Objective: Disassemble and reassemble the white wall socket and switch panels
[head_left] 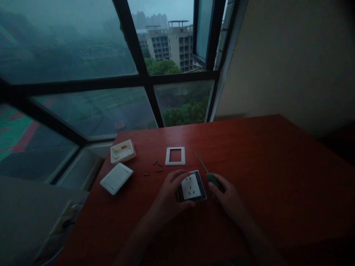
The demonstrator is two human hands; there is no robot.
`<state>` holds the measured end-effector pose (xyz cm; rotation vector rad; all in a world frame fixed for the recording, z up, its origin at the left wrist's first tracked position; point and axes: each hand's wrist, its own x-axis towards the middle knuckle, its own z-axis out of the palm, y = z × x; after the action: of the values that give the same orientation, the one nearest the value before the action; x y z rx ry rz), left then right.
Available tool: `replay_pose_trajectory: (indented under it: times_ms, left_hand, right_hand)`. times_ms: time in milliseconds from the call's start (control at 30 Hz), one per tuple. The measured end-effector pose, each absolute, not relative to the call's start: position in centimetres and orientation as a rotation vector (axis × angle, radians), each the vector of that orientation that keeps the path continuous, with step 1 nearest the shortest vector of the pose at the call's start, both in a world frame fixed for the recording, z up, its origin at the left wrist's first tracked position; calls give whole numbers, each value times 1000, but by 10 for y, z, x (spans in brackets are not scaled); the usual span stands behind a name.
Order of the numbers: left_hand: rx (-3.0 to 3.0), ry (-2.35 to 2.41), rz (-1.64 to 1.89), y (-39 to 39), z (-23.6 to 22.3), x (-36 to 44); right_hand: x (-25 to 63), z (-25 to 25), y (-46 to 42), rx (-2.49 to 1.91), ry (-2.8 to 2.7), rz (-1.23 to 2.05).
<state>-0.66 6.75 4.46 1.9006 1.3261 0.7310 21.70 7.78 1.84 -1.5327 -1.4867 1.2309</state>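
1. Window (83, 85): fills the back, grey light only. Scene is dim; small slots and screw heads could be misread.
2. Table (277, 166): red-brown, runs up near the window. Parts close to its left edge could get knocked off by a stray sleeve.
3. Left hand (172, 188): curled round the socket (191, 187), thumb and fingers on opposite edges. Loose grip would let it twist. Can't tell if it's lifted or resting on the table.
4. Right hand (226, 194): closed on the handle of the green screwdriver (212, 179), just right of the socket.
5. Box (126, 159) and switch plate (116, 178): far left, plate nearer the person, both by the edge. A bump is the risk.
6. Frame (168, 156): white, flat, beyond the socket. Swinging the blade left could scratch or shove it.
7. Screwdriver: blade points away, tip off the socket. If brought over at a slant, could slip toward the left fingers.
8. Screws (158, 170): four loose, left of the frame. Could roll if brushed; easy to lose in this light.
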Motion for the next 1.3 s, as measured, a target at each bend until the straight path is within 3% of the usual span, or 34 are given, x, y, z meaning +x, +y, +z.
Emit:
replay_pose_trajectory:
  times_ms: [1300]
  left_hand:
    - [1993,1339,702,69,49,-3]
  right_hand:
    - [217,17,74,-1438,-1650,1159]
